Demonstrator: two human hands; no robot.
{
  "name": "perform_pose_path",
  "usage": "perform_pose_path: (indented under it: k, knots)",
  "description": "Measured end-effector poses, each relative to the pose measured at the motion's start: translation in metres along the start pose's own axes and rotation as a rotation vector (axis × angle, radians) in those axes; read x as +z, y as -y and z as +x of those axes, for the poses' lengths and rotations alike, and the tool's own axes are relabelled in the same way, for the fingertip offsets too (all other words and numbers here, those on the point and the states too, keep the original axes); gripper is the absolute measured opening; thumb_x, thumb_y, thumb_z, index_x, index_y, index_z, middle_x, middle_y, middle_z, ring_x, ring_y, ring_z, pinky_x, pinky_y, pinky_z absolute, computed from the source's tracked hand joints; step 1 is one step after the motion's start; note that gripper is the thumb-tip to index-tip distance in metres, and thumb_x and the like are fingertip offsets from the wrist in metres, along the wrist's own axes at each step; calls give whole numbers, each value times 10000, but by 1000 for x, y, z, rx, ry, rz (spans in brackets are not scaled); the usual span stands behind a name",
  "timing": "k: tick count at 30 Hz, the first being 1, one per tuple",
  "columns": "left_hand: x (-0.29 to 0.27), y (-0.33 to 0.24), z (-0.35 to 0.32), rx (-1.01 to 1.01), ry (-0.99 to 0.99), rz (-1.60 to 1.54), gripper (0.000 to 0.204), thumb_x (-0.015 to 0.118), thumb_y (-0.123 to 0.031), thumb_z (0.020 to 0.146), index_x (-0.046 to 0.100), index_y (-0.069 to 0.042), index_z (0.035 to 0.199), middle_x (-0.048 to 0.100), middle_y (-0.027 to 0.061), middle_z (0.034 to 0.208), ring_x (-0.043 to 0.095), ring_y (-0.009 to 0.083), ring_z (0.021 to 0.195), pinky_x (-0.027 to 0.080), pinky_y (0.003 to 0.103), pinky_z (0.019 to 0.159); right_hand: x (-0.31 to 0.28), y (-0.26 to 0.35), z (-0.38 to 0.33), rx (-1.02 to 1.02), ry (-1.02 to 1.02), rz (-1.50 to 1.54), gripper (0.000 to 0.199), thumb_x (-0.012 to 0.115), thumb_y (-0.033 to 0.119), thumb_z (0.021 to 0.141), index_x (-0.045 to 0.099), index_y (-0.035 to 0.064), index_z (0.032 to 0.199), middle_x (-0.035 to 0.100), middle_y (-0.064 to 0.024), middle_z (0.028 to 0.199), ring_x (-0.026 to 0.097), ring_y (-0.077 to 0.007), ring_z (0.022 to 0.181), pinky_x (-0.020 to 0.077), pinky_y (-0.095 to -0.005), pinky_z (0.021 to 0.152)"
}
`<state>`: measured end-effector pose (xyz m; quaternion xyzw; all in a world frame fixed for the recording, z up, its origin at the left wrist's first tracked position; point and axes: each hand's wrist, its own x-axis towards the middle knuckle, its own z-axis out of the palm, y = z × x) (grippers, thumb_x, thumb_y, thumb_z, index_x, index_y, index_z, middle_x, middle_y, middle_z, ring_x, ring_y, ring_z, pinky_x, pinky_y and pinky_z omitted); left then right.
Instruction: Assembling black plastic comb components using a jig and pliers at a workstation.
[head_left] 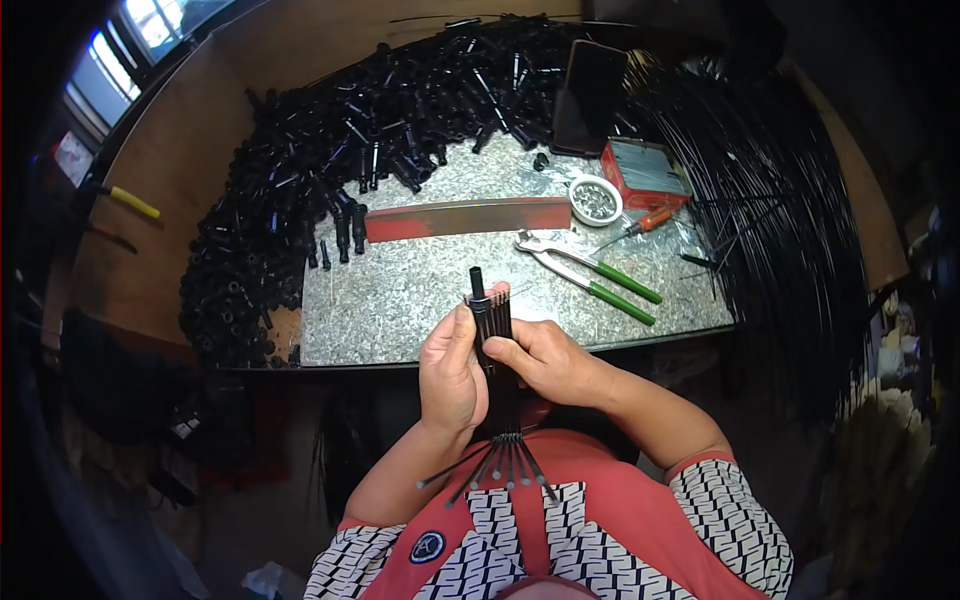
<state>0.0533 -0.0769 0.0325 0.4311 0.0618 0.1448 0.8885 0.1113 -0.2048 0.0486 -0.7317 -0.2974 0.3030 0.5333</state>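
Observation:
Between my two hands, close to the table's front edge, stands a bundle of thin black rods [497, 322] with a short black tube [477, 284] at its top left. My left hand [453, 365] is closed around the bundle's left side, its thumb against the base of the tube. From the right, my right hand [548, 362] grips the rods, thumb laid across them. Lower down, the rod ends [510, 465] fan out in front of my red shirt. The fingers behind the bundle are mostly hidden.
A heap of black tubular parts [330, 150] covers the back left. Across the middle lie a red-edged metal strip [468, 219], green-handled pincers [595, 278], an orange screwdriver [650, 221], a white cup [595, 200] of small metal pieces, a red box [645, 175], a phone [588, 98] and, right, long black rods [765, 170].

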Motion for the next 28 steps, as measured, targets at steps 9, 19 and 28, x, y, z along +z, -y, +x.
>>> perform_pose_path:
  k: [9,19,28]
  knots:
    - [-10,-5,7,-126,170,-92,303,335,-249,1034,442,7,1155,606,220,1126,589,277,1095,429,381,988,-18,29,3,35,138,-313,377,519,323,948,599,-37,866,595,-226,709,611,-368,692,464,-418,653]
    - [-21,-6,14,-245,236,-274,437,394,-269,1014,386,22,1340,600,138,1044,610,198,941,493,334,860,-121,34,109,-426,-230,-1053,152,619,63,836,659,41,981,656,-152,817,650,-299,714,505,-385,626]
    - [-22,-10,14,-263,232,-266,447,386,-269,1021,410,24,1358,601,98,1037,582,155,916,476,286,843,-126,-7,227,-228,-137,-1715,403,446,109,891,562,165,1272,637,-126,863,666,-289,774,536,-384,635]
